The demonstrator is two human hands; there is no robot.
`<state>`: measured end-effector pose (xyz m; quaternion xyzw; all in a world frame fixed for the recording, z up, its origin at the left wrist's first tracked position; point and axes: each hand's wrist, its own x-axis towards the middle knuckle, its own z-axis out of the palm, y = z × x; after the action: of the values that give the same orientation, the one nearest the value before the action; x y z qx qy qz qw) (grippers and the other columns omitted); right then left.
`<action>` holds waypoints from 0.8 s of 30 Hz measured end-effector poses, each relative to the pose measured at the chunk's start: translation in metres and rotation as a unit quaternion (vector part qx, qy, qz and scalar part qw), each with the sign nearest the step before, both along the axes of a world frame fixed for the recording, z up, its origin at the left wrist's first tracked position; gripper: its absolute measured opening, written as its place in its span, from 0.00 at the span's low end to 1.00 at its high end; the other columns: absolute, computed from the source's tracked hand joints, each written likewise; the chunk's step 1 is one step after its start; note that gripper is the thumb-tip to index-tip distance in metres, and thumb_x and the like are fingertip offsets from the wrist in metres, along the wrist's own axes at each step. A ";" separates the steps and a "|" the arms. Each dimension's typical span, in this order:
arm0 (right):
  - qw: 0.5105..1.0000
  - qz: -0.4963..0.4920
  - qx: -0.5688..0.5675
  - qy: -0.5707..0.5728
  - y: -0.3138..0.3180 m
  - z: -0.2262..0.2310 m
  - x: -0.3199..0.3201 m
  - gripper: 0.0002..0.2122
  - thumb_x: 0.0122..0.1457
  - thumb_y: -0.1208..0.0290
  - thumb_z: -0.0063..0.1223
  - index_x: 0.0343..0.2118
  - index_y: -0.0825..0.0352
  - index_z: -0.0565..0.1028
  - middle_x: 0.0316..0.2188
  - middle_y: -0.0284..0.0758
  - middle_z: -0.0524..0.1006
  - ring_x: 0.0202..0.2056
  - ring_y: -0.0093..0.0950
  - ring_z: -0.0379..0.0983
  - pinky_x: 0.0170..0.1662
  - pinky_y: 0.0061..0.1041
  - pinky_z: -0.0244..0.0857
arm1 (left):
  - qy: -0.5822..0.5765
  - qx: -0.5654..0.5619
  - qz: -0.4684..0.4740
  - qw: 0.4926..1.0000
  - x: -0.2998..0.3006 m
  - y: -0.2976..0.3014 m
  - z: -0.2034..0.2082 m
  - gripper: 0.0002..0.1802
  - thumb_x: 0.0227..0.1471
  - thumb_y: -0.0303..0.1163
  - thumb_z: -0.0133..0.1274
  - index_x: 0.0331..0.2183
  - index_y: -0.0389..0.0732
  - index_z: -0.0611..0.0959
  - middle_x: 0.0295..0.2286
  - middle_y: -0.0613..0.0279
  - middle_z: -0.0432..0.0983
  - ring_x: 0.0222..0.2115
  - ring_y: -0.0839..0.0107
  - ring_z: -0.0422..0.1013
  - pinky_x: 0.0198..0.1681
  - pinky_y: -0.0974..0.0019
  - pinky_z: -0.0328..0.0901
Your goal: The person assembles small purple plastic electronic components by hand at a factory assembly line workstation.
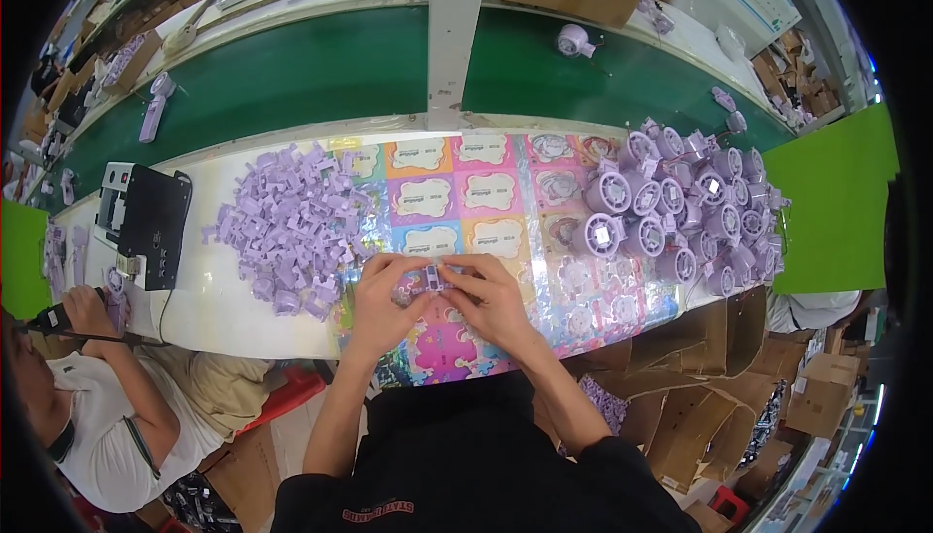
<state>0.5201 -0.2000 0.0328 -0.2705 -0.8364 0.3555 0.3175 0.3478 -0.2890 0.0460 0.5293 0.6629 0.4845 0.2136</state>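
Between my two hands, over the printed sheet, is a small lilac plastic part (433, 278). My left hand (381, 302) pinches its left side with thumb and fingers. From the other side, my right hand (494, 308) grips it with thumb and forefinger. My fingers cover much of the part, so its full shape is hidden. A heap of small lilac plastic pieces (292, 217) lies to the left of my hands. Stacked at the right are several round lilac fan housings (646, 235), some with thin wires.
A colourful printed sheet (421, 199) covers the bench's middle. Behind it runs a green conveyor belt (321, 62) with a few lilac fans, crossed by a metal post (449, 57). At left stand a black box (155, 232) and a co-worker's hand (89, 313) with a black tool. Cardboard boxes (695, 426) sit lower right.
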 end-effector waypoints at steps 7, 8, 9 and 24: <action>1.000 0.003 0.009 -0.004 -0.006 0.006 -0.006 0.23 0.47 0.81 0.64 0.50 0.67 0.76 0.46 0.40 0.75 0.44 0.40 0.73 0.47 0.33 0.70 | 0.051 -0.006 -0.017 0.999 -0.001 -0.004 0.007 0.25 0.36 0.19 0.63 0.42 0.39 0.83 0.39 0.54 0.76 0.43 0.55 0.72 0.49 0.57 0.66; 1.000 -0.002 0.015 -0.016 -0.004 0.008 -0.007 0.24 0.48 0.81 0.64 0.51 0.66 0.75 0.45 0.40 0.74 0.44 0.40 0.73 0.46 0.34 0.70 | 0.054 -0.002 -0.017 0.998 0.002 -0.003 0.008 0.25 0.36 0.19 0.63 0.42 0.39 0.83 0.39 0.54 0.76 0.43 0.55 0.72 0.49 0.57 0.66; 1.000 -0.002 0.018 -0.013 -0.001 0.009 -0.009 0.24 0.48 0.81 0.64 0.51 0.66 0.75 0.45 0.40 0.74 0.44 0.40 0.73 0.46 0.34 0.70 | 0.127 0.017 0.002 0.992 0.007 -0.003 0.008 0.24 0.38 0.19 0.62 0.43 0.40 0.82 0.41 0.53 0.75 0.43 0.53 0.71 0.49 0.56 0.66; 0.955 0.220 -0.113 0.163 0.105 -0.052 -0.090 0.16 0.56 0.70 0.57 0.47 0.64 0.74 0.46 0.37 0.72 0.46 0.34 0.68 0.48 0.35 0.65 | 0.260 0.196 -0.017 0.945 0.026 0.118 0.102 0.15 0.41 0.21 0.60 0.37 0.38 0.83 0.37 0.54 0.76 0.37 0.53 0.73 0.40 0.56 0.68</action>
<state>0.4302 -0.0948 -0.0189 -0.0523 -0.7663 0.5480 0.3312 0.3742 -0.1712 0.1478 0.6794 0.5784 0.4468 -0.0656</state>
